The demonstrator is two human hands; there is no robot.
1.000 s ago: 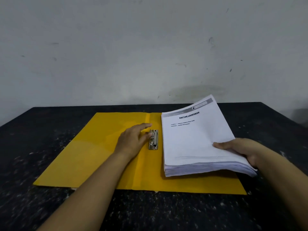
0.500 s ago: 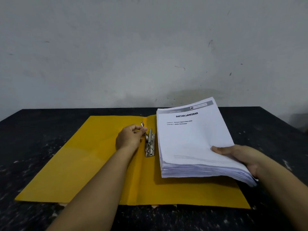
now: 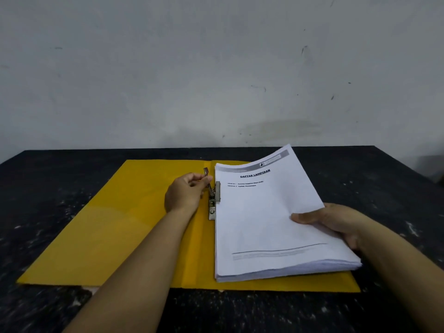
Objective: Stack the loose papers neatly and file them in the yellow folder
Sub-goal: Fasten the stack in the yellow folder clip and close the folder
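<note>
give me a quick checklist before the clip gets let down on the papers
1. Clip lever lifted: ok, the left hand pinches it raised.
2. Paper stack edge under the clamp bar: ok, the bar overlaps the left edge.
3. Stack squared: not ok, the far right corner lifts and the near edges fan out.
4. Right hand steadying the stack: ok, it grips the right edge.
5. Yellow folder lying open and flat on the table: ok.
6. Left fingers clear of the clamp: cannot tell.

Open yellow folder (image 3: pixel 115 224) on black table (image 3: pixel 372 179)
</note>
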